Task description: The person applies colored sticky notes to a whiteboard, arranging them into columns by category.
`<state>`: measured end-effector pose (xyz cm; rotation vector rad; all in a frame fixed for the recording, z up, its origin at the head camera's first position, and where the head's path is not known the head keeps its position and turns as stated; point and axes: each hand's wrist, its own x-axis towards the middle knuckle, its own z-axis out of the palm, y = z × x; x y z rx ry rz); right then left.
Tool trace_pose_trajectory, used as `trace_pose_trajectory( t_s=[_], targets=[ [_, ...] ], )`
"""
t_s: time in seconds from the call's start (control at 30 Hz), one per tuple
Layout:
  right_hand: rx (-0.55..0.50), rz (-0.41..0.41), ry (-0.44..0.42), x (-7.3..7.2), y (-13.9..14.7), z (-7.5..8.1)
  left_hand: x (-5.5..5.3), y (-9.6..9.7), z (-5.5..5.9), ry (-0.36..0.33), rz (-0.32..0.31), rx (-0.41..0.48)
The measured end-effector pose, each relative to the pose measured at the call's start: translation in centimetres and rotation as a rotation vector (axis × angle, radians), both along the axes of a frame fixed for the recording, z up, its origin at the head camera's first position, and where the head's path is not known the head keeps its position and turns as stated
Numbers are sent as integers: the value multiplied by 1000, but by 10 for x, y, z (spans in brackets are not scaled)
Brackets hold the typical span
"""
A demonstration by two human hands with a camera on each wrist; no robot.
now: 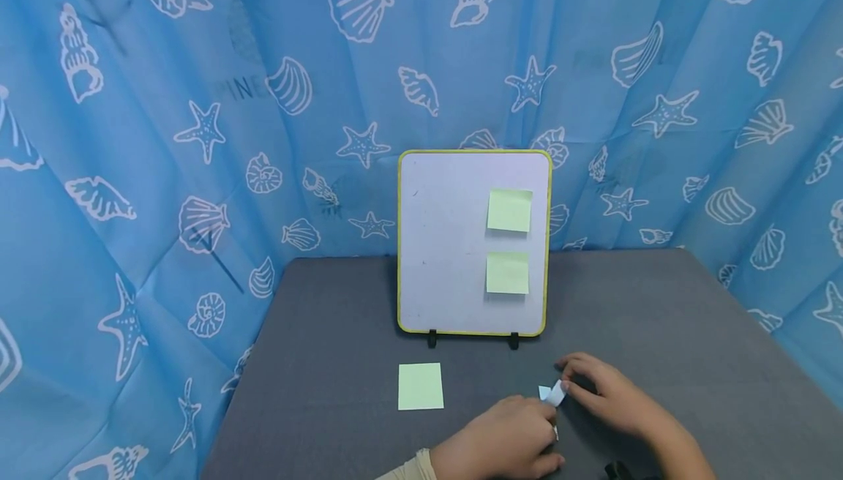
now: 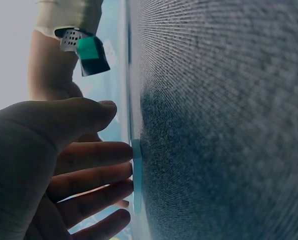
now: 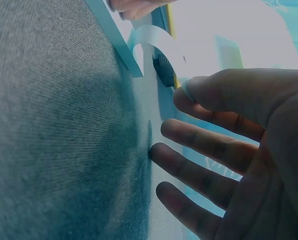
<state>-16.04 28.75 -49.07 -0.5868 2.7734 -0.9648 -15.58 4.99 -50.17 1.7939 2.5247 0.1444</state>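
My right hand (image 1: 609, 396) pinches the edge of a pale blue sticky note (image 1: 556, 394) between thumb and forefinger; its other fingers stay extended. In the right wrist view the sticky note (image 3: 156, 36) curls up in an arc from a pad of sticky notes (image 3: 111, 32) on the table. My left hand (image 1: 503, 432) rests on the pad with its fingertips, hiding most of it in the head view. The left wrist view shows those fingers (image 2: 96, 162) nearly straight against the thin blue pad (image 2: 137, 180).
A whiteboard (image 1: 444, 246) with a yellow frame stands on black feet at the back, bearing two green notes (image 1: 509, 211) on its right side. Another green note (image 1: 420, 386) lies on the grey table (image 1: 329, 363). A patterned blue curtain (image 1: 276, 99) hangs behind.
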Motion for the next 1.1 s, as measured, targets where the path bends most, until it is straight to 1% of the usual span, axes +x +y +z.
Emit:
trace_pose_trajectory(
  t_s=[0.17, 0.4, 0.53, 0.63, 0.73, 0.8, 1.03, 1.1],
  targets=[
    [9, -17, 7, 0, 1, 0, -1, 0, 1, -17, 3, -6],
    [-4, -51, 21, -1, 3, 0, 0, -1, 2, -11, 12, -10],
    [-14, -56, 41, -2, 4, 1, 0, -1, 2, -36, 21, -12],
    [-16, -60, 50, -3, 4, 1, 0, -1, 3, -67, 25, -10],
    [-14, -73, 39, -3, 4, 2, 0, -1, 4, -92, 30, -8],
    [-16, -83, 33, -4, 4, 2, 0, -1, 3, -97, 31, -3],
    [-6, -109, 30, -7, 6, 3, 1, -1, 2, -86, 27, -2],
    [-1, -118, 22, -9, 6, 4, 0, -1, 3, -97, 28, -7]
  ],
)
